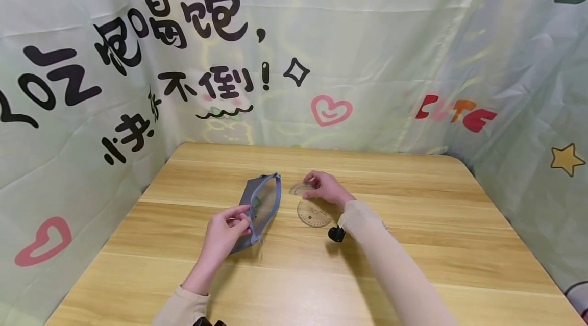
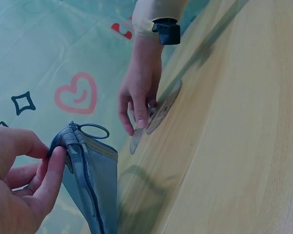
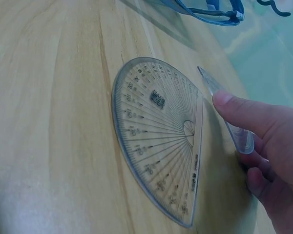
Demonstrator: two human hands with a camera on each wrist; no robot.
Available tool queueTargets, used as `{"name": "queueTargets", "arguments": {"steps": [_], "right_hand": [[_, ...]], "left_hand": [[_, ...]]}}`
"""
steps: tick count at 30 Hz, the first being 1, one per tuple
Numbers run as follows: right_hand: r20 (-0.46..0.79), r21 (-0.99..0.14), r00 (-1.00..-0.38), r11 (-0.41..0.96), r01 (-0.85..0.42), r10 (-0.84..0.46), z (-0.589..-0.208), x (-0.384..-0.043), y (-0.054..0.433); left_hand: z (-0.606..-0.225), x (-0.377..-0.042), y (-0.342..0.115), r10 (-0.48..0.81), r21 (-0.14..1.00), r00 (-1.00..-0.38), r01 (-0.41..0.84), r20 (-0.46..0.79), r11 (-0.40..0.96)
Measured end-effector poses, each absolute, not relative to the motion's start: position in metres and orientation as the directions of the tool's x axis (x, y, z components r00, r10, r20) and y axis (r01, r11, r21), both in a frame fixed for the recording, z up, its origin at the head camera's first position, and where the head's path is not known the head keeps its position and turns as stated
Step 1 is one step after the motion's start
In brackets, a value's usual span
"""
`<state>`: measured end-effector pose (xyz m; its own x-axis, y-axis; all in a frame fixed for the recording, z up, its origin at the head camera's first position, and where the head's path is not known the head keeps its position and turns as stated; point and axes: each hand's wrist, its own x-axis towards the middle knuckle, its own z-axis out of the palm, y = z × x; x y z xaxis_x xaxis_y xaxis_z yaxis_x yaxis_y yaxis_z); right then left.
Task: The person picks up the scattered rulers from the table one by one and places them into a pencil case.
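My left hand (image 1: 220, 236) pinches the near rim of a blue-grey zipper pouch (image 1: 247, 196), between thumb and fingers. The pouch's mouth gapes toward the right, and something greenish inside barely shows. Off to its right, my right hand (image 1: 329, 189) grips a small clear protractor (image 1: 297, 190), which is tilted up from the table in the right wrist view. A larger clear protractor (image 3: 154, 131) lies flat on the wood just beside that hand, its straight edge toward the fingers. In the left wrist view a zipper pull ring (image 2: 94, 130) sticks out from the pouch's end.
The wooden table (image 1: 413, 265) meets printed fabric curtains (image 1: 390, 60) at the back and both sides. A black wrist camera (image 1: 337, 234) hangs under the right sleeve, low over the table near the flat protractor.
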<state>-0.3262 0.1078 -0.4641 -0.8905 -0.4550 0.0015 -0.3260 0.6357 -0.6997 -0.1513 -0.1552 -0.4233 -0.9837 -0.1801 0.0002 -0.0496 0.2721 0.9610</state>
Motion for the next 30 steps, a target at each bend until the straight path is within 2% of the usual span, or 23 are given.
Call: {"name": "queueTargets", "arguments": {"steps": [18,30], "right_hand": [[-0.021,-0.714,-0.901,0.637,-0.29,-0.434,-0.466,-0.3271,0.1135],[0.016,-0.776,-0.903,0.564,-0.282,-0.429,-0.4594,-0.3224,0.11]], "left_hand": [[-0.4225,-0.1512,-0.1544,-0.183,0.962,-0.983,-0.051,-0.002,0.267],[-0.4232,-0.1521,-0.1539,-0.183,0.963,-0.983,-0.054,-0.005,0.265]]}}
